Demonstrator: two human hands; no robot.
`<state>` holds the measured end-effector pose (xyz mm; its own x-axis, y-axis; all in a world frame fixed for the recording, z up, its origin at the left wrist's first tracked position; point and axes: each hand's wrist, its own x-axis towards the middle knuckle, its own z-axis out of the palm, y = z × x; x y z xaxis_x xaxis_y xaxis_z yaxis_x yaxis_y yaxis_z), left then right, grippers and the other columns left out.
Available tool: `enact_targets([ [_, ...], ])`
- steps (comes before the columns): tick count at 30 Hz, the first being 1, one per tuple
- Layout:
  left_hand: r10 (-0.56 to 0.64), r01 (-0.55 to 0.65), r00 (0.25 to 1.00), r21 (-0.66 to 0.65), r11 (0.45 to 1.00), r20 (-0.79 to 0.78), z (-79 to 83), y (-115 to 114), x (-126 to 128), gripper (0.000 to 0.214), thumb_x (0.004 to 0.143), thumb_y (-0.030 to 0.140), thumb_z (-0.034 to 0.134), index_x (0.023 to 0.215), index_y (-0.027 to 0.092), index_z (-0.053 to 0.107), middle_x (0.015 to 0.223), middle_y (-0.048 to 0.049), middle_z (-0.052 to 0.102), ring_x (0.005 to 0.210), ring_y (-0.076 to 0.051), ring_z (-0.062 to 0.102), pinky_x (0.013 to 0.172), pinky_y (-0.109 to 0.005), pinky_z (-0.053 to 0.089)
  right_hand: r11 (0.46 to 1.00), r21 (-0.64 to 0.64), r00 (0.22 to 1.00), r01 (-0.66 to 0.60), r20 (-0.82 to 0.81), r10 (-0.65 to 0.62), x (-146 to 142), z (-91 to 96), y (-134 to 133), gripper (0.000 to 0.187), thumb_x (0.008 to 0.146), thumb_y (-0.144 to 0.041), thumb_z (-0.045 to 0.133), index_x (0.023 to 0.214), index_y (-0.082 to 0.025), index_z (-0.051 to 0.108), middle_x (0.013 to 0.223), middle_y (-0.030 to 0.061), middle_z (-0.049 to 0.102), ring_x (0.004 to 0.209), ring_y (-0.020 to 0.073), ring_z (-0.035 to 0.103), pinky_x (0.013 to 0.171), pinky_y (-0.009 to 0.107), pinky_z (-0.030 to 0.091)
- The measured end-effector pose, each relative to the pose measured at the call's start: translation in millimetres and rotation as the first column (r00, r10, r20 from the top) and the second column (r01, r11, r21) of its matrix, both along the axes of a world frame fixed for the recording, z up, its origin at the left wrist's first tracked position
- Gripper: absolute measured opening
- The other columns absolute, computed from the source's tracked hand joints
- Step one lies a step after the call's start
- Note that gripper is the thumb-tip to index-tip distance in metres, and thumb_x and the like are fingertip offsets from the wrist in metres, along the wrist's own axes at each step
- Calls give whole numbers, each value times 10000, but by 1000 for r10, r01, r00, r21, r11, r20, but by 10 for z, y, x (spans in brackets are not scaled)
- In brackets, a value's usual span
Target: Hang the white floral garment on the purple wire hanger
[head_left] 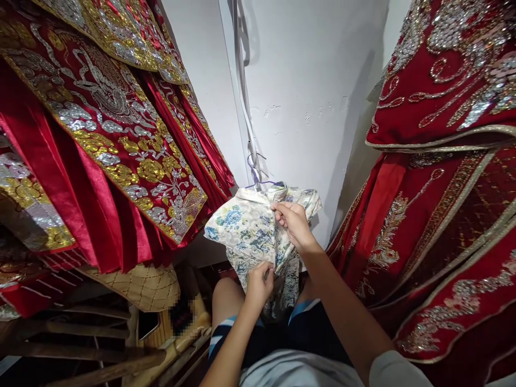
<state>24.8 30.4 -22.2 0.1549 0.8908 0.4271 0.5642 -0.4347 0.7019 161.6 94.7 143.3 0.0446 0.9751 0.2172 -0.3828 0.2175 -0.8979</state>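
A small cream garment with a blue and green flower print (245, 231) hangs on a purple wire hanger (255, 171) against a white wall. My right hand (293, 221) pinches the fabric near the collar, fingers closed on the front edge. My left hand (258, 284) grips the same front edge lower down, fingers closed on the cloth. Both hands sit close together along the garment's opening.
Red gowns with gold and silver embroidery hang on the left (108, 140) and on the right (443, 177), crowding in. A white cord (242, 97) runs down the wall to the hanger. A quilted beige cushion (141, 285) and wooden furniture (80, 349) lie at lower left.
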Motion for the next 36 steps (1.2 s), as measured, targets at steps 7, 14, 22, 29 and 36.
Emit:
enact_targets([
  [7,-63,58,991,-47,997,-116,-3,33,-52,212,864,176,465,759,204,648,753,-54,632,726,-207,587,681,-288,419,996,83,998,-32,62,27,92,150,21,227,753,-372,685,699,-153,655,498,-39,519,418,60,371,388,203,257],
  [14,-38,20,996,229,973,75,911,289,-37,306,957,305,503,1214,209,639,1003,-82,715,928,-215,665,861,-337,495,988,150,987,-47,156,23,95,92,4,210,775,-364,683,701,-182,609,487,-43,541,421,79,417,416,206,303],
  [22,9,42,996,539,841,-91,1912,619,26,217,974,261,502,989,164,696,901,-55,686,841,-175,633,784,-306,491,971,229,978,-61,209,12,25,90,-27,280,801,-432,672,696,-200,558,467,-69,471,423,82,393,433,221,289],
  [29,34,95,971,509,855,-237,1915,651,-125,193,966,258,506,933,160,669,862,-51,680,770,-169,617,725,-281,471,973,227,994,-35,112,10,-71,-57,35,287,790,-438,685,704,-201,547,487,-80,414,430,76,337,428,229,248],
  [36,46,53,986,570,820,-157,2040,539,-241,127,935,215,552,904,158,661,844,-33,684,784,-147,627,743,-250,464,959,282,971,-5,229,-62,-111,-5,5,247,832,-404,646,726,-201,552,511,-68,443,426,81,323,422,233,220],
])
